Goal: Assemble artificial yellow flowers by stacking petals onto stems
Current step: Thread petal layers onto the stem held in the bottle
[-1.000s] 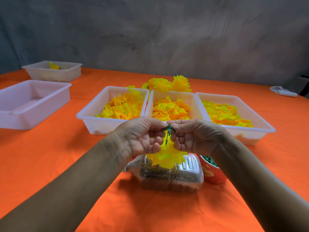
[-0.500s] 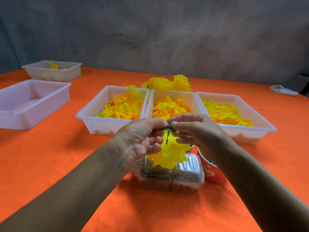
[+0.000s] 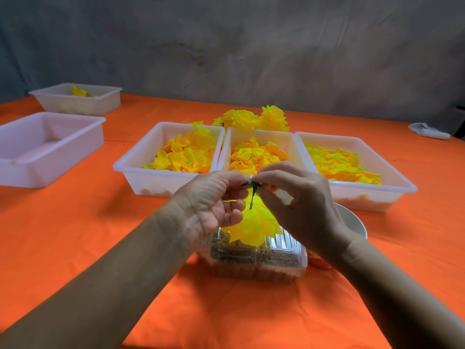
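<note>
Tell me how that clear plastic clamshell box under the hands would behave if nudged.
The clear clamshell box looks thin-walled, so it would probably flex. Brownish contents seem to fill it, likely adding weight, so it should slide rather than tip on the orange tablecloth.

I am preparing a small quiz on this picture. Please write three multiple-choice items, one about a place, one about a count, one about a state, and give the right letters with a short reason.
1. Where do the finished flowers lie?
A. behind the petal trays
B. inside the left tray
C. on the clear box

2. How many trays side by side hold petals just beyond the hands?
A. two
B. three
C. five

3. What does the right hand do?
A. lies flat on the cloth
B. pinches the green stem piece
C. reaches into a tray

Answers:
1 A, they show past the far rim of the middle tray.
2 B, three stand in a row.
3 B, its fingertips meet the left hand at the stem.
</note>
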Motion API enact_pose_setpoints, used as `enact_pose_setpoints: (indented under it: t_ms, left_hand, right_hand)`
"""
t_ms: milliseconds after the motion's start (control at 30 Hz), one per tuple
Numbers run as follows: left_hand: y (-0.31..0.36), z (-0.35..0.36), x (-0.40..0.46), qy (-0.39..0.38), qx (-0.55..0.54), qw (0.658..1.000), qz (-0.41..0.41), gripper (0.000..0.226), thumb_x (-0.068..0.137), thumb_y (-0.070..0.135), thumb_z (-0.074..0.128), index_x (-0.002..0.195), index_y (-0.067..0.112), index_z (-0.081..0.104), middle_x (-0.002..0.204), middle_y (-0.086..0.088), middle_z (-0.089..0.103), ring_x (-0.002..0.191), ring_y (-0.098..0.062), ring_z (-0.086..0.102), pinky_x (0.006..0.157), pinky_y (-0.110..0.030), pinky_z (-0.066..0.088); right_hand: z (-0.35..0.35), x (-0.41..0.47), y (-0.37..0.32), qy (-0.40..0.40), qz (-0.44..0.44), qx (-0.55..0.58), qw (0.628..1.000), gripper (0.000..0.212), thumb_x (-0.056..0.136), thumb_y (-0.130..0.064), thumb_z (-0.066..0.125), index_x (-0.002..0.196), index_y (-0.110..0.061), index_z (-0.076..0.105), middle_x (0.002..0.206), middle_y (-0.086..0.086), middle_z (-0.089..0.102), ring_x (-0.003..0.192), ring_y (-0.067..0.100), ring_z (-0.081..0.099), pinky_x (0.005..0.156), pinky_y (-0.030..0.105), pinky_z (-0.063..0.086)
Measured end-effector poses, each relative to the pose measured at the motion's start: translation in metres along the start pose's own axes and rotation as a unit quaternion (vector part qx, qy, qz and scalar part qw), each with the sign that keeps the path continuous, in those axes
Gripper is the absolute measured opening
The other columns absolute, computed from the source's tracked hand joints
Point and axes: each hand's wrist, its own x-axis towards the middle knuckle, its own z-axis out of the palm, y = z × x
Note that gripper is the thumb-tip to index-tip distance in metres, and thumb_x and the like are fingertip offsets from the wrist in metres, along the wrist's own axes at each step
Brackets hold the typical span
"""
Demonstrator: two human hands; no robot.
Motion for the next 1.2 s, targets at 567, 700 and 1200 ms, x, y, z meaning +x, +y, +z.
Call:
enact_pose_setpoints:
  t_ms: [567,700,1200]
  left_hand:
    - [-0.02,-0.006,-0.006,0.084,0.098,0.975,0.179,0.027,0.088,-0.001,0.051,0.072,0.013,0.067,0.065,0.0,0.058,0.04,-0.005,0.046,0.037,-0.015,0.037]
    - [-0.021,-0.005,-0.009,0.085,0.11,0.969,0.205,0.025,0.087,-0.002,0.053,0.072,0.013,0.067,0.063,0.001,0.058,0.039,-0.003,0.045,0.038,-0.014,0.036]
    - [-0.008,0.002,0.0,0.055,0.038,0.99,0.12,0.01,0.081,0.009,0.07,0.077,0.014,0.063,0.059,0.003,0.06,0.043,-0.004,0.05,0.041,-0.017,0.038]
  right_hand:
    - [0.009,-0.01,0.01,0.061,-0.176,-0.176,0.967,0.015,0.085,0.0,0.061,0.09,0.001,0.075,0.089,0.016,0.073,0.067,0.03,0.069,0.056,0.037,0.052]
    - [0.014,-0.012,0.007,0.092,-0.163,-0.166,0.968,0.015,0.084,0.001,0.061,0.087,0.001,0.075,0.089,0.017,0.073,0.07,0.03,0.071,0.057,0.036,0.054]
    - [0.015,-0.016,0.006,0.101,-0.051,-0.048,0.992,0.008,0.084,0.002,0.064,0.082,0.005,0.072,0.091,0.014,0.072,0.077,0.023,0.07,0.067,0.03,0.055]
